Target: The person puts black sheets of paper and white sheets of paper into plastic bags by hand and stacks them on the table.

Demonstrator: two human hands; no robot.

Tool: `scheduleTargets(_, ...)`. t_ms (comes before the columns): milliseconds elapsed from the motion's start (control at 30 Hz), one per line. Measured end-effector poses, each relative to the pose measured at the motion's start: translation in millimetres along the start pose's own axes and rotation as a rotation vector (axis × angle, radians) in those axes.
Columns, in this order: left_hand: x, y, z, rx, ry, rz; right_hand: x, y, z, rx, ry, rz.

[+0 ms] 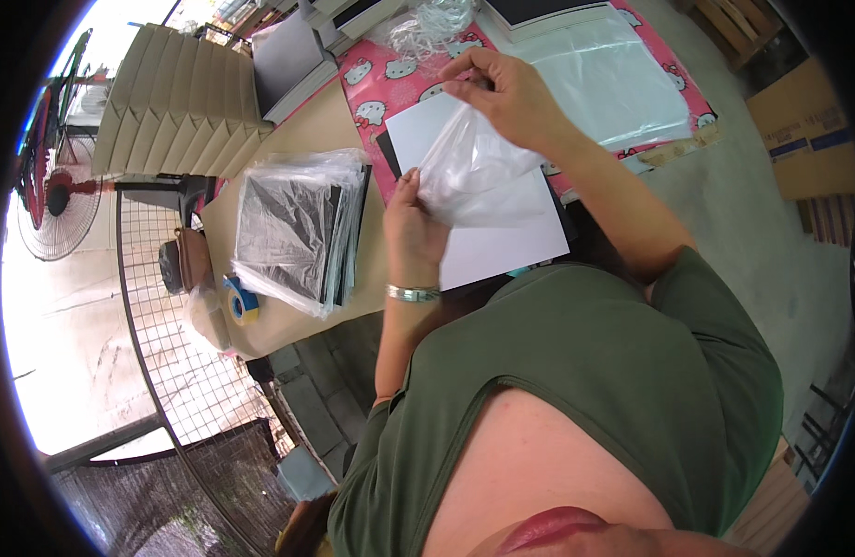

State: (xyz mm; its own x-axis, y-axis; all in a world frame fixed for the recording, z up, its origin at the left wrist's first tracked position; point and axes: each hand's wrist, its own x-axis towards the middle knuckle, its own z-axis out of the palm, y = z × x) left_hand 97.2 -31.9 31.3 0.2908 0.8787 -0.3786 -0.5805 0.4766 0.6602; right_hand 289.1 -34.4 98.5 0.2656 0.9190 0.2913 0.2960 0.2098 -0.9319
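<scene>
A clear plastic bag [483,176] hangs bunched between my two hands. My left hand [415,218], with a metal bracelet at the wrist, is closed on the bag's left side. Above and to the right, my right hand [506,97] pinches the bag's upper edge with thumb and forefinger. Under the bag lies a white sheet [502,255] on top of something black, whose dark edge shows at the sides. To the left sits a stack of black flat items in clear plastic bags [293,237]. A pile of flat clear bags [613,88] lies to the right.
Beige stacked covers [177,107] and thick grey-covered stacks [293,70] stand at the far left. Blue and yellow tape rolls [243,302] lie at the left table edge. Shredded clear plastic [427,28] is at the back. A fan [61,195] stands left; a cardboard box [803,125] stands right.
</scene>
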Motion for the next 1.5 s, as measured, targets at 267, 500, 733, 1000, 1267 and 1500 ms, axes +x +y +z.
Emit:
scheduleTargets(267,-53.4,81.2,-37.0,1.11,-0.3,-0.103,9.1,10.8,-51.0,-0.486,-0.154,-0.073)
scheduleTargets(500,-30.4,48.5,-33.6,0.411,-0.233,0.202,-20.0,30.5,7.0,-0.219,-0.257,-0.397)
scheduleTargets(733,-28.6,24.8,-33.9,0.469,-0.223,0.134,-19.7,65.9,14.7,0.334,-0.48,0.238)
scheduleTargets(1000,-32.7,9.3,-32.9,0.538,-0.118,0.156,-48.9,73.3,32.6,0.376,-0.529,0.373)
scheduleTargets(1267,-30.6,-10.7,-29.7,0.586,-0.064,0.227,-48.6,63.8,51.4,0.05,-0.265,-0.048)
scheduleTargets(1500,-26.8,4.8,-36.5,0.585,-0.121,0.156,-49.7,46.2,73.6,0.21,-0.239,0.136)
